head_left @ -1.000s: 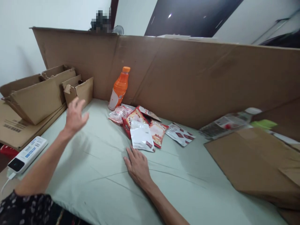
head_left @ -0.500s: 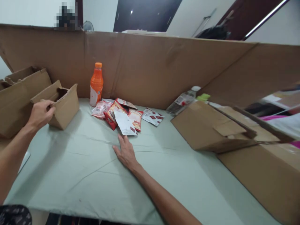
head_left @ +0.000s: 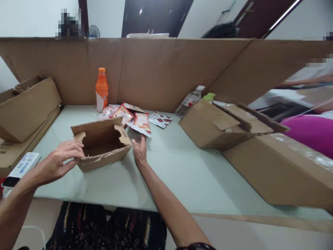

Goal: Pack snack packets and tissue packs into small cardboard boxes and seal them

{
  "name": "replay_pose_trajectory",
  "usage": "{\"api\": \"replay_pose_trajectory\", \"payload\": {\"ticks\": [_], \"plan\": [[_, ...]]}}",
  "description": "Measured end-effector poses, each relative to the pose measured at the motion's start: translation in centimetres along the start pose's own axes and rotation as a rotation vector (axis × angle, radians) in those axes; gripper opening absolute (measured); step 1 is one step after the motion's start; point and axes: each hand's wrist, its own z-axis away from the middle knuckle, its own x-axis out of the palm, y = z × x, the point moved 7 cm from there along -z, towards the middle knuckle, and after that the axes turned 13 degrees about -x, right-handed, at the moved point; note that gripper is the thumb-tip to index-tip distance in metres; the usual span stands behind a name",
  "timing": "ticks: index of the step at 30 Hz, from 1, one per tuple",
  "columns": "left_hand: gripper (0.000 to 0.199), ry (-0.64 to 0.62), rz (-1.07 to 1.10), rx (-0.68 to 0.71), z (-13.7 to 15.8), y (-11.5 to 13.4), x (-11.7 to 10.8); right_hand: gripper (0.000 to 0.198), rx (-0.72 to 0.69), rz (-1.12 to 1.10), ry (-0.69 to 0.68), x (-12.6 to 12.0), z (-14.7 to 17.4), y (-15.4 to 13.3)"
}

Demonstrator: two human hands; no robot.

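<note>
A small open-topped cardboard box [head_left: 104, 163] stands on the table in front of me, its top edges torn and notched. My left hand [head_left: 61, 161] grips its near left rim, thumb outside. By the box's right end is my right hand [head_left: 140, 151], with thumb and fingers apart. Its fingertips reach the lower edge of a white packet [head_left: 140, 130]; whether they touch it I cannot tell. Red-and-cream snack packets [head_left: 142, 121] lie heaped behind the box, partly hidden by it. A white sachet with dark red diamonds [head_left: 160, 119] lies to their right.
An orange drink bottle [head_left: 102, 91] stands behind the packets. At right, a clear bottle [head_left: 189, 100] leans behind cardboard boxes [head_left: 203, 128]. More boxes [head_left: 31, 107] and a white device [head_left: 22, 168] are at left. A cardboard wall [head_left: 166, 73] closes the back; a person's arm shows far right.
My left hand has brought the small box from the left to the middle, beside my right hand. The view has shifted, and the box now covers part of the packets.
</note>
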Motion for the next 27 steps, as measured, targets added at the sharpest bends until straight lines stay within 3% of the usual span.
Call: {"api": "replay_pose_trajectory", "payload": {"ticks": [7, 13, 17, 21, 27], "plan": [[0.024, 0.383, -0.234, -0.095, 1.4, -1.8, 0.4, 0.098, -0.004, -0.090, 0.106, 0.3, -1.1, 0.2], [0.020, 0.547, -0.103, -0.217, 3.3, -1.2, 1.7, 0.104, 0.053, -0.231, 0.140, 0.8, -0.9, 0.5], [0.015, 0.648, 0.014, -0.296, 4.8, -2.3, 2.5, 0.106, 0.109, -0.335, 0.241, -0.1, -0.9, 0.8], [0.013, 0.740, 0.083, -0.348, 6.1, -3.2, 3.2, 0.088, 0.156, -0.445, 0.361, -1.4, -1.2, 1.5], [0.011, 0.737, 0.034, -0.349, 6.4, -2.0, 3.5, 0.056, 0.222, -0.586, 0.412, -1.6, -1.7, 2.5]]}}
